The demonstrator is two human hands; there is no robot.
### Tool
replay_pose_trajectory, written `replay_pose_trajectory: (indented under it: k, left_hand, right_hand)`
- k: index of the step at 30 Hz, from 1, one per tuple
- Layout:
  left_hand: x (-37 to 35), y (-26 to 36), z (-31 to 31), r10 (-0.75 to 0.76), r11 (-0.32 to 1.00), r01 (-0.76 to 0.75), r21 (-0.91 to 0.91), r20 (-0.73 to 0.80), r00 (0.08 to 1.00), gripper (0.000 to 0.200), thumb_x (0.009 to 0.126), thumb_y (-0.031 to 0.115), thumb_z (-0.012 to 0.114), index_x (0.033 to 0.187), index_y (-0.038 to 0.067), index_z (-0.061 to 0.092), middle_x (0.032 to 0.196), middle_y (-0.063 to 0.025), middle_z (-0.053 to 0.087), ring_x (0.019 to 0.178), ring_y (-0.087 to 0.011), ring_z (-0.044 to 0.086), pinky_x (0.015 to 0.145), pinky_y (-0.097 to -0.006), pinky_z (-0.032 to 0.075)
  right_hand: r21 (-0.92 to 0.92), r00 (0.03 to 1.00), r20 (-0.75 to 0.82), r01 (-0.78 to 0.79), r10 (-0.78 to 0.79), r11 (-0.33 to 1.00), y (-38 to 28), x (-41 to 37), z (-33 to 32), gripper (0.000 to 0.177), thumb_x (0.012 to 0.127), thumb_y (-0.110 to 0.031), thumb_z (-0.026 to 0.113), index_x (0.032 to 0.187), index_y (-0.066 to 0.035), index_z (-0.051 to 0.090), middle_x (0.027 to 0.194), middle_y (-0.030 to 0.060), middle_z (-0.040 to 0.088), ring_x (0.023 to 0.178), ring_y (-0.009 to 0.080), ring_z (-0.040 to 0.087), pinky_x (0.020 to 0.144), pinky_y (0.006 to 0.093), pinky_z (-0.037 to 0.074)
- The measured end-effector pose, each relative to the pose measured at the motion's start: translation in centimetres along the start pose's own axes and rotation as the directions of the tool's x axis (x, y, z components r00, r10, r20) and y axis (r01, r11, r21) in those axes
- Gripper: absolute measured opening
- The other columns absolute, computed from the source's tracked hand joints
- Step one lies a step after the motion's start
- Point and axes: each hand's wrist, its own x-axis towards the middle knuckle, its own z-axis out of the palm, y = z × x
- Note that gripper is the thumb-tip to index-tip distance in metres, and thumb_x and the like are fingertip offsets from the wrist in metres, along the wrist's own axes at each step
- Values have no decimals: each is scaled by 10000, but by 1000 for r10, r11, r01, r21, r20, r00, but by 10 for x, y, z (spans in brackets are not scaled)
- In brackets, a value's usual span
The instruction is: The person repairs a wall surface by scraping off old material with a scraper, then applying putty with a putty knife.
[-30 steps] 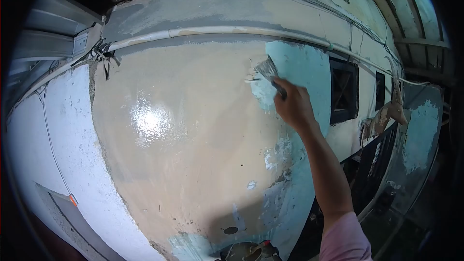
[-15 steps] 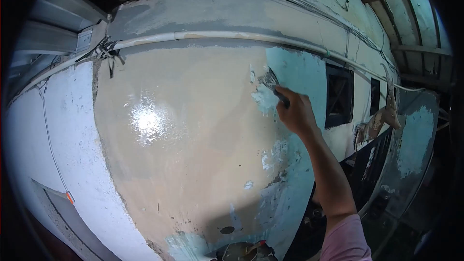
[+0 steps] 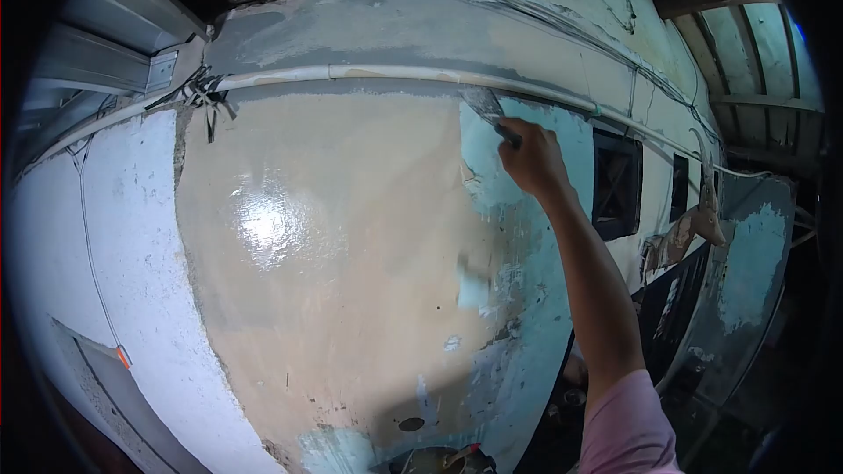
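Observation:
My right hand (image 3: 534, 156) is closed around the dark handle of a scraper (image 3: 485, 108). Its broad blade lies against the top of the wall, just under the white pipe (image 3: 395, 77), where the beige coat (image 3: 351, 167) meets the turquoise paint (image 3: 544, 149). Lower on the wall, more turquoise shows through in ragged patches. My left hand does not appear. At the bottom edge is a dark container (image 3: 430, 461) with a red-tipped tool (image 3: 465, 453) across it, partly cut off.
Right of the turquoise strip is a dark-framed window opening (image 3: 616, 183), with a carved deer head (image 3: 689, 230) projecting beyond it. Cables (image 3: 544, 16) run above the pipe. A white wall section (image 3: 140, 228) stands on the left, with an orange-ended cord (image 3: 124, 356).
My right hand and the scraper have moved up, with the blade now near the pipe. The turquoise area beneath the blade looks wider on its left side.

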Motion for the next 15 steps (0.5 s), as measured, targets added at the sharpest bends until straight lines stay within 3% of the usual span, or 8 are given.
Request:
replay_pose_trajectory:
  k: [1,5,8,11,15]
  left_hand:
    - [9,-1,-3,-21,999,21,-33,-2,1000,481,989,517,590,1229,105,649,1084,-70,724,942,-229,690,801,-485,566]
    - [10,-9,-8,-40,993,43,-109,27,999,492,979,516,618,1224,90,647,1093,-71,725,967,-237,696,825,-501,568]
    - [18,-8,-11,-19,998,19,-62,12,1000,503,975,524,623,1227,89,645,1092,-73,724,975,-238,699,839,-505,566]
    - [-1,0,-1,-10,1000,10,-16,32,999,516,974,540,617,1241,98,639,1101,-71,725,986,-233,699,840,-502,567]
    - [5,-6,-5,33,999,-32,-28,28,999,526,969,551,618,1254,108,634,1106,-62,723,988,-230,697,848,-514,567]
  right_hand:
    - [9,999,28,-46,46,999,-7,7,-2,411,852,-112,587,1245,-47,689,1073,248,720,1000,422,691,965,464,536]
    - [-42,999,12,45,-44,998,10,-27,1,398,857,-133,590,1232,-55,694,1064,252,717,1013,432,679,962,472,536]
    - [-19,992,-29,124,-125,992,15,-10,6,384,855,-129,583,1215,-59,700,1066,245,717,1017,439,671,953,481,537]
    - [-101,990,-122,54,-67,993,-4,8,11,376,851,-110,589,1206,-63,702,1062,228,723,1001,435,678,950,483,538]
    - [-82,990,-32,132,-135,988,15,-40,10,371,859,-126,585,1205,-60,702,1049,233,722,988,424,683,931,496,536]
